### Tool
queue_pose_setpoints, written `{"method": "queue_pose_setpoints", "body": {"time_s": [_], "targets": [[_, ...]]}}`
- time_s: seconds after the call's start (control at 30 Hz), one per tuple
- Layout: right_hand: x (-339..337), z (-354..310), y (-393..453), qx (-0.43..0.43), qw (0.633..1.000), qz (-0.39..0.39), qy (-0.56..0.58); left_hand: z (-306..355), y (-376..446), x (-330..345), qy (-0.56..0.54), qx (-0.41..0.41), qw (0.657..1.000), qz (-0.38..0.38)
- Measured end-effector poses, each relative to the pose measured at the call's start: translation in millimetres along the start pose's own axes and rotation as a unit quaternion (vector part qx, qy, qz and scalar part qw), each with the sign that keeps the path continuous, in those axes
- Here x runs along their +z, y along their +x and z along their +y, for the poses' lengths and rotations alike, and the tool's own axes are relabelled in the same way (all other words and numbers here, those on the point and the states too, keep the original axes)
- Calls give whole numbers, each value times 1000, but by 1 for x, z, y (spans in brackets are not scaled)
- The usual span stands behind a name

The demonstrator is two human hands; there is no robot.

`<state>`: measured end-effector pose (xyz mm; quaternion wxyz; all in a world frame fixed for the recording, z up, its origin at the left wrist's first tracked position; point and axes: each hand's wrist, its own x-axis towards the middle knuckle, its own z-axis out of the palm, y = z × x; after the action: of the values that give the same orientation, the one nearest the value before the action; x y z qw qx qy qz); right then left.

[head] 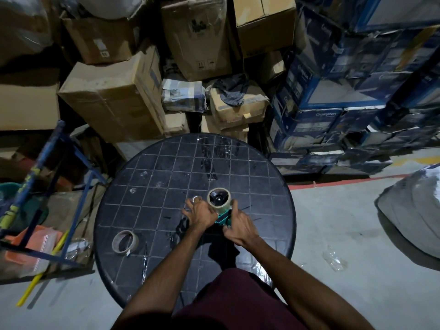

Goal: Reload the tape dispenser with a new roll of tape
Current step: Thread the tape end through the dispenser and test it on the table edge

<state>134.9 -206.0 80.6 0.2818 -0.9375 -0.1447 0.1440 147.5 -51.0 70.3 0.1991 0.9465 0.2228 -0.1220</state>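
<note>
Nearest the camera, a maroon garment (238, 303) is filling the view's bottom edge, and two bare forearms are reaching out over the round dark counter (273, 186). At about seven o'clock on the counter, a nearly spent tape ring (125, 241) is lying well apart from the work.

Around the counter's centre, both hands are working the teal tape dispenser (223, 219). The left hand (201, 214) is closing on its left side, fingers partly spread, while the right hand (239, 226) is wrapping around the frame near the handle. The new roll (219, 198) is sitting on the dispenser's hub at twelve o'clock from the hands, touching the left fingertips.

The roll is probably light and stiff, its outer face likely slick, so gripping its edges should serve best. The dispenser's plastic frame looks rigid; its cutter is hidden.

Beyond the counter, cardboard boxes (114, 98) and blue cartons (316, 91) are stacking up.
</note>
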Motion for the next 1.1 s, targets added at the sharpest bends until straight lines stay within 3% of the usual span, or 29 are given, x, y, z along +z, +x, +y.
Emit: {"method": "queue_pose_setpoints", "body": {"time_s": [0.2, 0.63, 0.83, 1.1], "targets": [[0, -1, -2, 1, 997, -43, -68, -9, 0, 7, -8, 40, 999, 15], [8, -1, -8, 21, 993, -25, -114, -11, -23, 0, -136, 116, 981, 74], [5, -1, -8, 18, 991, -27, -128, -12, -22, -5, -74, 150, 984, 56], [4, -6, -8, 14, 988, -35, -147, -5, -33, -22, -76, 165, 982, 45]]}}
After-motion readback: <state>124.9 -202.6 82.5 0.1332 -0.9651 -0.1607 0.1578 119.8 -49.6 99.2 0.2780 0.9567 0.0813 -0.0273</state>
